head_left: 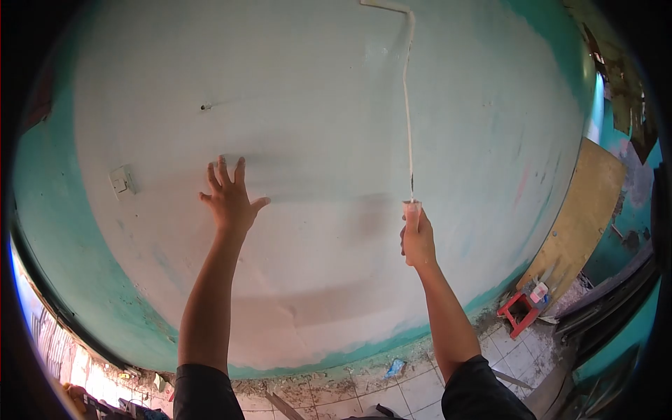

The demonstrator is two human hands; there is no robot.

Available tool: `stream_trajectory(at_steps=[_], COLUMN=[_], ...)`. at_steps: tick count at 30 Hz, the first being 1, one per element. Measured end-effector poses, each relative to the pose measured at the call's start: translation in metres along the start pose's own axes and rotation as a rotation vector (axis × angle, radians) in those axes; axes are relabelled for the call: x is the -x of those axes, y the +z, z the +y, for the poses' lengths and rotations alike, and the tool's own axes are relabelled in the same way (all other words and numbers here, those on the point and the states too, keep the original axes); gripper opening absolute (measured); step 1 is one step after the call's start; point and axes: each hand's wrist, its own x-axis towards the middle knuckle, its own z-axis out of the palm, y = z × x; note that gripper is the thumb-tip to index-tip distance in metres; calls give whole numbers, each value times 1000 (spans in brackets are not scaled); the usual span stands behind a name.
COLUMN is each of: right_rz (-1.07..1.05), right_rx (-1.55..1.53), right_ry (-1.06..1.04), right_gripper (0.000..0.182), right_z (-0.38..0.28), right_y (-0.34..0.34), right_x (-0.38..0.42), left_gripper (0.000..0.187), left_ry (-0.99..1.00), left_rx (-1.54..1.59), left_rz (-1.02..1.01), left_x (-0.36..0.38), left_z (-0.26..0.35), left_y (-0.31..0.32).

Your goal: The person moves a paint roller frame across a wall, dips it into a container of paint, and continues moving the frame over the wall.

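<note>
Head view: at far left, a switch (122, 180) is sitting on the pale part of a wall (315, 126), apart from both hands. Next along, a person's left hand (229, 203) is facing the wall with fingers splayed and nothing in its grasp, perhaps for balance or bracing; whether the fingertips are touching the surface, one cannot tell. Further right, the right hand (418, 245) is gripping what appears to be a roller (408, 112) by its handle (412, 208), presumably for firm control of so long a rod. The roller is rising directly above that hand, well apart from the left one, its rod bending left near the top edge and its head lying out of view. At far right, a red stool (523, 327) is standing beside a leaning board (577, 210), both beyond the right hand.
</note>
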Motion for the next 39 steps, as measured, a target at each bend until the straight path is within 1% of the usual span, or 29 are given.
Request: stream_trajectory(at_steps=[1,2,4,6,8,9,11,12,14,16,17,19,20,21,22,23,24,26,28,29,31,32,34,35,36,37,38,39], right_rz=[3,-3,-4,-95,-118,-131,-140,-147,-129,-148,-164,-163,-157,-177,-185,-158,-130,-189,-164,-171,-240,-244,-72,-135,-198,-213,-230,-237], right_rx=[-6,-8,-124,-187,-145,-149,-216,-226,-244,-277,-305,-302,-287,-204,-206,-96,14,99,192,186,-2,-5,8,-114,-234,-303,-370,-362], right_ry=[7,10,-43,94,123,118,182,181,180,195,200,196,198,242,245,196,148,70,-25,-24,309,314,-26,150,327,353,378,382], right_gripper=[50,50,49,46,45,45,45,45,47,47,47,46,46,43,43,46,51,50,51,51,50,50,41,42,43,43,42,42], right_z=[3,27,96,115,166,175,183,174,135,92,80,78,83,104,122,143,169,242,285,285,283,285,290,250,193,154,133,131], right_y=[2,9,24,25,26,23,23,26,27,23,24,25,22,20,19,16,13,3,-8,-10,-15,-9,13,13,9,9,10,10], right_x=[-1,4,40,102,153,167,181,172,136,97,80,59,58,61,71,89,111,167,220,224,237,232,203,178,150,130,117,108], left_gripper=[107,107,110,110,110,110,109,109,108,107,107,108,108,108,108,108,109,109,109,109,111,111,115,115,115,114,114,115], left_ry=[-2,-4,-5,-5,-14,-19,-26,-37,-47,-90,-91,-94,-101,-93,-84,-88,-52,-15,84,81,136,137,121,124,126,125,120,124], left_rx=[7,2,-5,1,5,20,19,9,-5,168,158,236,225,203,183,177,137,91,20,12,-11,-16,8,5,2,2,4,-7], left_rz=[-1,-5,-28,-21,-8,-16,-21,-15,-8,60,58,2,-10,-5,8,7,17,25,37,35,85,80,27,19,14,12,3,8], left_x=[0,1,0,1,2,2,1,3,3,8,9,12,14,14,11,11,13,13,13,10,5,3,-2,-3,-4,-5,-4,-4], left_z=[0,0,1,0,1,2,5,8,21,37,46,58,58,60,63,64,66,73,80,82,87,89,93,93,91,90,90,90], left_y=[0,-1,-2,-1,-1,-1,-3,-5,-8,-10,-13,-20,-17,-14,-13,-12,-12,-11,-10,-10,-8,-9,-16,-15,-14,-14,-14,-14])
